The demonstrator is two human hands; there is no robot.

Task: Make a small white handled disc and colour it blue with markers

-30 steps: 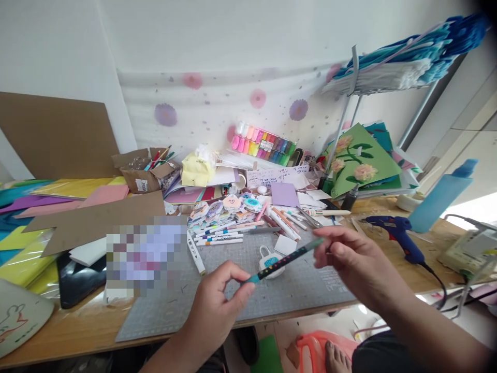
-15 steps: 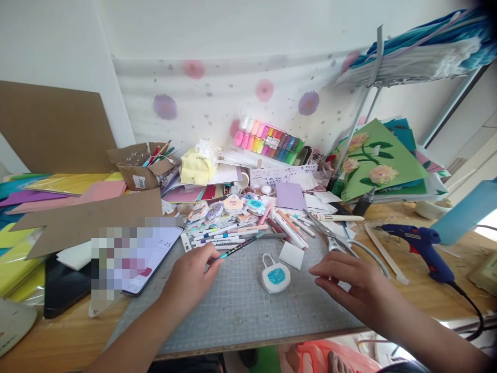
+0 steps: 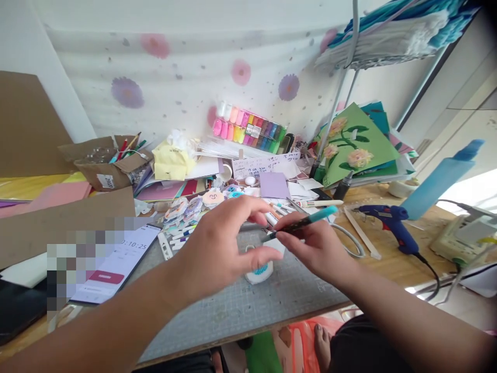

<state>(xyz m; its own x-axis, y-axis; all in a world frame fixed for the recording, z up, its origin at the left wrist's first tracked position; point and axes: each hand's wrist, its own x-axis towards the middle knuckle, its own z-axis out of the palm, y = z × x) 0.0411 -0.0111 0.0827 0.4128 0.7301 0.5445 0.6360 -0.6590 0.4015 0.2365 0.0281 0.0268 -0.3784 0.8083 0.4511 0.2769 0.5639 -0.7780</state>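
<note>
A marker pen [image 3: 306, 220] with a dark patterned barrel and a turquoise end is pinched between the thumb and fingers of my right hand [image 3: 320, 248]. Its narrow end points left, over the mat. My left hand [image 3: 217, 243] hovers just left of it, thumb and fingers spread, with nothing between them. Below and partly behind the left thumb lies a small white bag-shaped piece [image 3: 261, 274] with a turquoise glittery centre. The grey cutting mat [image 3: 229, 321] is under both hands. Behind the right hand, scissors are mostly hidden.
A phone [image 3: 116, 264] showing a timer lies at left. Several decorated cutouts [image 3: 176, 207] and pens are heaped behind the hands. On the right are a blue glue gun [image 3: 392, 220] and a light blue bottle [image 3: 442, 181]. A clay set [image 3: 252, 127] leans at the back.
The marker pen has passed from my left hand to my right. Both hands have come together over the mat, and the left has opened. The view has shifted.
</note>
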